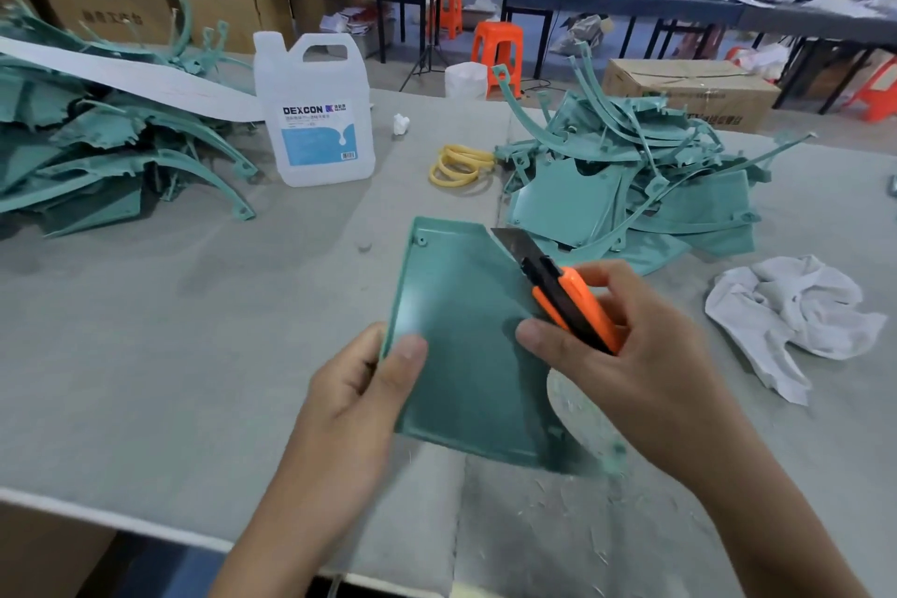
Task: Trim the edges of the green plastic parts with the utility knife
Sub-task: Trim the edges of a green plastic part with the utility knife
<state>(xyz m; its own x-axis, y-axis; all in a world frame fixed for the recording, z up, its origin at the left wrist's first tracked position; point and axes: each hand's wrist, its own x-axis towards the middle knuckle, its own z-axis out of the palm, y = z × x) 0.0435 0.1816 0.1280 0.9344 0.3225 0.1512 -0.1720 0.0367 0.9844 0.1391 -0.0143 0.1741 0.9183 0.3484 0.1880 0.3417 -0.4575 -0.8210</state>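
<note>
Hands both occupied, from what I see. Left hand [349, 384] pinches the left rim of a green plastic part [461, 354], thumb on its inner face, over the near edge of the table [194, 330]. Right hand [645, 354] is curled round the orange utility knife [573, 306], blade out, laid against the part's right edge. Left heap [97, 151] and right heap [631, 180] of green pieces lie toward the far corners, a white jug [315, 112] between them, a rag [796, 311] by the right edge.

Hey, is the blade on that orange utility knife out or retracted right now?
Out. The utility knife in the right hand shows a dark blade projecting past its orange body, at the green plastic part's edge.
</note>
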